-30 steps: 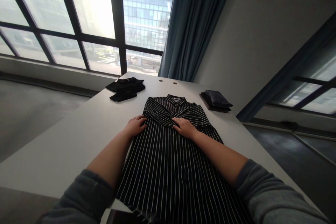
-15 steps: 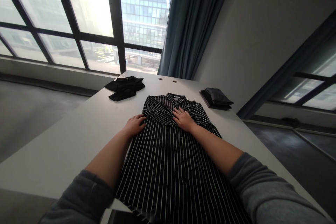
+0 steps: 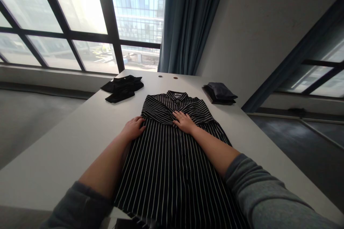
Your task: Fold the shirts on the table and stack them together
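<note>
A black shirt with thin white stripes [image 3: 166,161] lies front up on the table, its collar pointing away from me and its sleeves folded across the chest. At its left edge rests my left hand [image 3: 133,128], fingertips on the cloth beside the folded sleeve and thumb apart. My right hand [image 3: 184,121] lies flat on the crossed sleeves at the middle of the chest, fingers stretched out. The shirt's hem comes down close to me, at the bottom of the view.
On the white table [image 3: 88,143], crumpled black clothing [image 3: 122,87] lies at the far left. A stack of folded dark clothes [image 3: 219,93] sits at the far right. Two round holes [image 3: 175,78] show near the back edge. Behind are windows and a blue curtain [image 3: 188,25].
The view has shifted slightly, so everything appears a little further left. Both hands keep about the same places on the shirt, and the shirt's layout looks unchanged.
</note>
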The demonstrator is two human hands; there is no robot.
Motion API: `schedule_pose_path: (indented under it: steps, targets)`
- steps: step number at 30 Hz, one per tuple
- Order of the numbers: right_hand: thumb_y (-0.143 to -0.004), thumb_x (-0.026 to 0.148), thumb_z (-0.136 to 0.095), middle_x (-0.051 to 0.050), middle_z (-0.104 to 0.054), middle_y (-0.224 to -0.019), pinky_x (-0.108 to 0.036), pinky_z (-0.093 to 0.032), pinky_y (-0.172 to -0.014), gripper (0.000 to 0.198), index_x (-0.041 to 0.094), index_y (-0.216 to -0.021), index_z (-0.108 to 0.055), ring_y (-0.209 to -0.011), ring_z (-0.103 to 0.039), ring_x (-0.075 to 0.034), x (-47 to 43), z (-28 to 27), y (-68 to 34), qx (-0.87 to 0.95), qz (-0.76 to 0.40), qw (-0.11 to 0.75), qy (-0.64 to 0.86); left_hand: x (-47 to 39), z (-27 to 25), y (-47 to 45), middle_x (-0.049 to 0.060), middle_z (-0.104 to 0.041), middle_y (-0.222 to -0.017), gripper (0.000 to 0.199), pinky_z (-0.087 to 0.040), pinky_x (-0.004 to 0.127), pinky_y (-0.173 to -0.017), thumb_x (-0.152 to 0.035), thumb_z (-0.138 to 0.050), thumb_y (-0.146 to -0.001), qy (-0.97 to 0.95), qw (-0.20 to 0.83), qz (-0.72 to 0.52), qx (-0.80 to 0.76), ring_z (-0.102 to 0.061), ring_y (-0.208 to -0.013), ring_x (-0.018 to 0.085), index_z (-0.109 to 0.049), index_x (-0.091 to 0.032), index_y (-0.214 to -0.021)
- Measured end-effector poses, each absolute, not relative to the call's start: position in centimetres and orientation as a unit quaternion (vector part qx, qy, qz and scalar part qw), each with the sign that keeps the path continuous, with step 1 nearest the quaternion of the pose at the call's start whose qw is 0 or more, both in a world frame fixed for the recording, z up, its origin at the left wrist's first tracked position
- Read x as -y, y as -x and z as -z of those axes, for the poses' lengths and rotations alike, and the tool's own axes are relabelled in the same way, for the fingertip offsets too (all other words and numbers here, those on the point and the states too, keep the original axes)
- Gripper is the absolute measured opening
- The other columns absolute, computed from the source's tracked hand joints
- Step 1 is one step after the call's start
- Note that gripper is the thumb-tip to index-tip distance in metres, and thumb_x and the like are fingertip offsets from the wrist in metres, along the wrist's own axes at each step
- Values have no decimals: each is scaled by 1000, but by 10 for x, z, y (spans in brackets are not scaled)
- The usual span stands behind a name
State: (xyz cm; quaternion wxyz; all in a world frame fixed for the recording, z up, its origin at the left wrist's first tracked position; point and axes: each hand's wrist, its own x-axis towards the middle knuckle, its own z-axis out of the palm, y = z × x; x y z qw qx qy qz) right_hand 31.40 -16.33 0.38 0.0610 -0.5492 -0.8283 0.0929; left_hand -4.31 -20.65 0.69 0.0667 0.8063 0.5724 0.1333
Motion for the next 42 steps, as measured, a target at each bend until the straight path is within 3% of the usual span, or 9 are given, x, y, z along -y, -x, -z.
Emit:
schedule_pose_path:
  steps: [4,10,13,18,22,26,33,37,42]
  targets:
    - [-108,64,-25,-3,-18,-177,-59,-9,-131,72,27,-170,-23,-164,-9,-30,165,-5,-312,826,-96,69,551,213,-8,43,11,-54,-156,50,-40,50,-122,-42,-53,-99,-811,57,-116,-571,-53,-142,33,-61,-22,-143]
    - [-110,56,-27,-5,-14,-178,-49,-8,-133,68,21,-169,-26,-165,2,-27,193,-16,-330,841,-60,158,513,227,-6,46,11,-52,-159,50,-38,49,-124,-42,-50,-102,-804,60,-129,-577,-51,-144,31,-59,-22,-147]
    - [-109,57,-37,-6,-13,-178,-50,-12,-134,71,22,-170,-25,-165,2,-28,232,-23,-367,871,-79,138,465,244,-3,55,12,-48,-161,53,-38,48,-125,-43,-49,-102,-799,62,-140,-582,-51,-145,31,-57,-20,-149]
    - [-108,55,-40,-4,-15,-177,-55,-16,-133,66,29,-168,-30,-164,-5,-30,328,-18,-461,863,-88,128,481,293,2,77,11,-46,-163,54,-38,48,-125,-44,-47,-103,-794,51,-148,-587,-51,-145,30,-55,-22,-151]
    - [-106,56,-46,-5,-23,-176,-56,-22,-132,66,32,-166,-35,-162,-20,-32,395,-5,-515,830,-98,124,535,330,4,88,8,-47,-163,53,-36,53,-126,-47,-43,-105,-822,27,-125,-554,-47,-148,31,-54,-29,-154]
    - [-106,53,-46,-7,-32,-172,-58,-22,-131,60,29,-160,-47,-159,-29,-32,423,-6,-528,818,-112,129,549,355,3,93,4,-42,-168,53,-32,56,-127,-50,-37,-108,-834,14,-87,-545,-40,-154,30,-50,-37,-158]
    - [-104,43,-50,-9,-49,-163,-52,-34,-129,46,24,-141,-67,-153,-43,-30,450,-16,-528,816,-133,180,534,403,9,105,0,-38,-170,51,-32,55,-127,-48,-38,-108,-846,-13,-63,-530,-38,-156,29,-47,-42,-158]
    - [-104,44,-50,-8,-53,-160,-54,-30,-130,46,27,-143,-67,-151,-45,-30,470,-10,-531,828,-141,171,515,430,19,112,-1,-36,-171,51,-33,54,-127,-45,-38,-109,-852,-29,-60,-519,-37,-157,28,-45,-43,-159]
    - [-104,48,-49,-7,-46,-165,-58,-26,-130,52,30,-152,-59,-154,-41,-31,481,-6,-534,835,-153,154,506,441,21,115,-1,-39,-169,51,-34,54,-126,-42,-41,-108,-853,-40,-67,-517,-39,-155,28,-47,-42,-158]
